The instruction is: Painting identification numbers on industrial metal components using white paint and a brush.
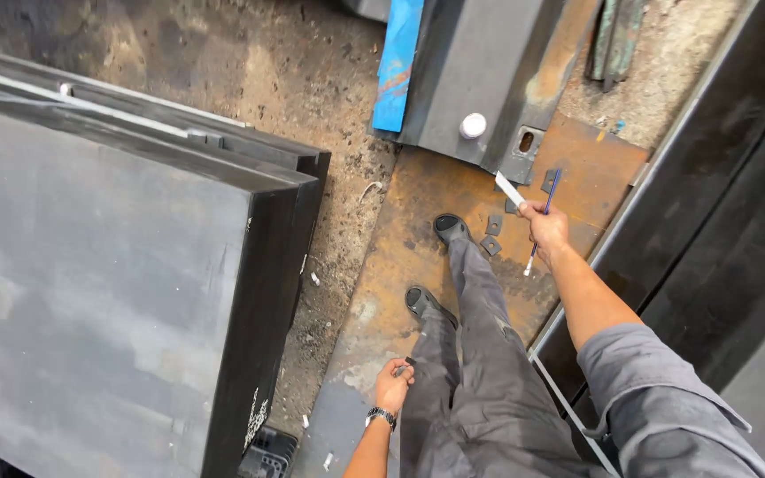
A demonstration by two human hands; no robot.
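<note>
Right of centre in the frame, my right hand (546,226) is closed on a thin blue pen (544,212) and a flat white marking stick (509,188). Lower centre, my left hand (393,386) is curled around something small and dark. I stand on a rusty steel plate (418,221) scattered with small grey metal cut-outs (491,235), with a big dark steel slab (108,292) at left.

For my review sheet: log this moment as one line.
right hand: holds blue pen, flat white piece | left hand: closed at trouser leg | standing on rusty plate
</note>
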